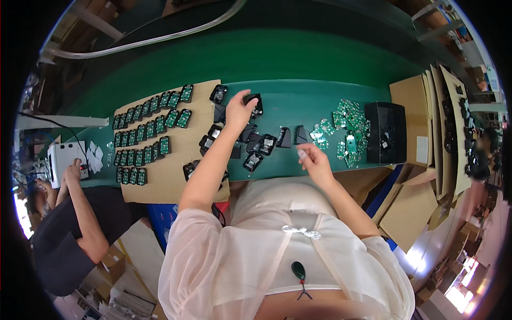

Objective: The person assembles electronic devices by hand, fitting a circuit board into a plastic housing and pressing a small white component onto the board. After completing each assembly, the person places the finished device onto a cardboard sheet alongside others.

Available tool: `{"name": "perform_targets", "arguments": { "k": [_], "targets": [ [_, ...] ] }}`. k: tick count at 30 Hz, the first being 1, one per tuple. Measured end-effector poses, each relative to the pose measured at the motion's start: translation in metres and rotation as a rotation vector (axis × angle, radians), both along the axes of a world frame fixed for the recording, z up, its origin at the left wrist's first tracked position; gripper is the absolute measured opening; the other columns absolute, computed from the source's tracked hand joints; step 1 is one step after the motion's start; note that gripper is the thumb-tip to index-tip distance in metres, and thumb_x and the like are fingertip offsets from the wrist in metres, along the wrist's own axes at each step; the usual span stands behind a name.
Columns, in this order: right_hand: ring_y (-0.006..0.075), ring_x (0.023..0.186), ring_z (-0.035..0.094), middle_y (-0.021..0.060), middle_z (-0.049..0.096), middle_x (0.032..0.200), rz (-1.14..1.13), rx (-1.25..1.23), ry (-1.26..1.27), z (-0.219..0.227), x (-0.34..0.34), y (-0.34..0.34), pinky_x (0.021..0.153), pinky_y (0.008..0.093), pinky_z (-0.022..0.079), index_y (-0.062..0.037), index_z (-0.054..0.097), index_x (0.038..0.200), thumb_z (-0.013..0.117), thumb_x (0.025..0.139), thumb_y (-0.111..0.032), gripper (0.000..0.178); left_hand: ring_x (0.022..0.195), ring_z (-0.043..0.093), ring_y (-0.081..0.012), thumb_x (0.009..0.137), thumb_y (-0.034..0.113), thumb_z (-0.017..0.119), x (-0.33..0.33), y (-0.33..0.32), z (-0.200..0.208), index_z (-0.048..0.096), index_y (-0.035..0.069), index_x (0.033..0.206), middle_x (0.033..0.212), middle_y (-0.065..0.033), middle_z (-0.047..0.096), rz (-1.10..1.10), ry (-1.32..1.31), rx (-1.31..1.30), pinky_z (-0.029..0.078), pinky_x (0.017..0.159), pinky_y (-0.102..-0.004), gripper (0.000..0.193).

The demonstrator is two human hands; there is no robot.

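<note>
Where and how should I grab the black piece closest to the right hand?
Pinch the black piece by its near end, probably, coming from the side of the right hand: that end faces the hand, while green boards and another black piece flank it.

Fairly even light fell across the green tabletop, catching pale glints on the loose circuit boards, while the black cases swallowed it and lost detail. The green panel behind darkened toward its top. From where I stood, harsh white glare showed on the floor at lower right, and another blown-out patch at the far left. Black filled the corners; straight edges bowed near the rim, where detail turned soft and smeared.
</note>
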State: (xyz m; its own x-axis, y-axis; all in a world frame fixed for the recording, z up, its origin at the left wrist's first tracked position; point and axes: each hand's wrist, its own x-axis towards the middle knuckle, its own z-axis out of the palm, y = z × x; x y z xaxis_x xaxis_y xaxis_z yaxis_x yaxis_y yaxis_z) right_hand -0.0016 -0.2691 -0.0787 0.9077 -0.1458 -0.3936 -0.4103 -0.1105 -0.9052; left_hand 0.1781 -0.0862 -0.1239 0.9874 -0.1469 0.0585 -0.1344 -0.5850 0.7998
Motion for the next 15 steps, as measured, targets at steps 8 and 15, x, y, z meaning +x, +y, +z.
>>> {"name": "perform_targets", "arguments": {
  "k": [8,15],
  "targets": [
    [0.0176,0.067,0.053,0.0047,0.051,0.085,0.065,-0.565,-0.470,0.044,0.027,0.007,0.056,0.0305,0.044,-0.0103,0.058,0.096,0.066,0.072,-0.019,0.026,0.067,0.057,-0.0125,0.081,0.010,0.059,-0.091,-0.033,0.062,0.047,-0.002,0.105,0.083,-0.0062,0.054,0.081,0.785,-0.823,0.050,0.057,-0.0224,0.030],
    [0.0191,0.068,0.053,0.0043,0.055,0.076,0.279,-0.432,-0.786,0.036,0.020,-0.018,0.058,0.0291,0.044,-0.0049,0.062,0.084,0.064,0.072,-0.006,0.013,0.088,0.056,-0.0196,0.079,-0.004,0.051,-0.114,-0.037,0.064,0.041,0.003,0.106,0.095,-0.0121,0.054,0.125,0.904,-0.963,0.053,0.072,-0.0322,0.030]
  ]
}}
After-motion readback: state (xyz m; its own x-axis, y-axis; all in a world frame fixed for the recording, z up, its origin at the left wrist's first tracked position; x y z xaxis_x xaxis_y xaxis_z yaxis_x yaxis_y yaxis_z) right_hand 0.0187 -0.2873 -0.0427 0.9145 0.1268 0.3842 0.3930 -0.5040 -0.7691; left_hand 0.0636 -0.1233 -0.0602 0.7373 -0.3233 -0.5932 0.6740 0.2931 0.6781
